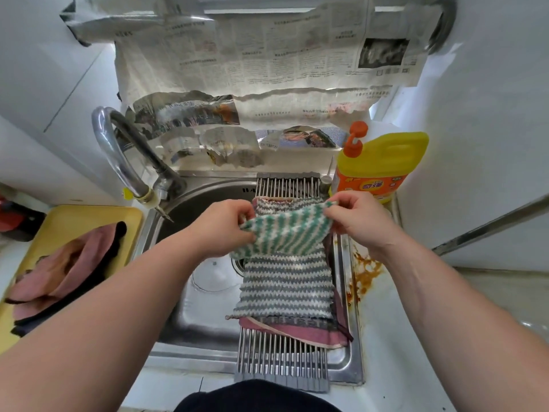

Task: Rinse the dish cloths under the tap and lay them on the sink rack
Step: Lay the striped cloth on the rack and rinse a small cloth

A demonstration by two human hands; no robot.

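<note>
While you stand at the sink [196, 322], left hand [225, 226]: fingers curled, pinching green striped cloth [288, 230] at its left edge.
right hand [359, 220]: pinching same cloth's right corner.
green striped cloth: stretched between your hands, above sink rack [282, 361], right side of sink.
grey striped cloth [286, 286]: flat on rack, over a pink cloth [312, 333].
tap [113, 150]: far-left corner of sink.
more pink cloths [59, 272]: yellow tray [89, 215], left of sink.

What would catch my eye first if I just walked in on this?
The left hand and right hand hold a green cloth at the centre, above a grey cloth lying on the rack. A bright yellow bottle stands at the back right, and newspaper covers the wall behind the tap.
</note>
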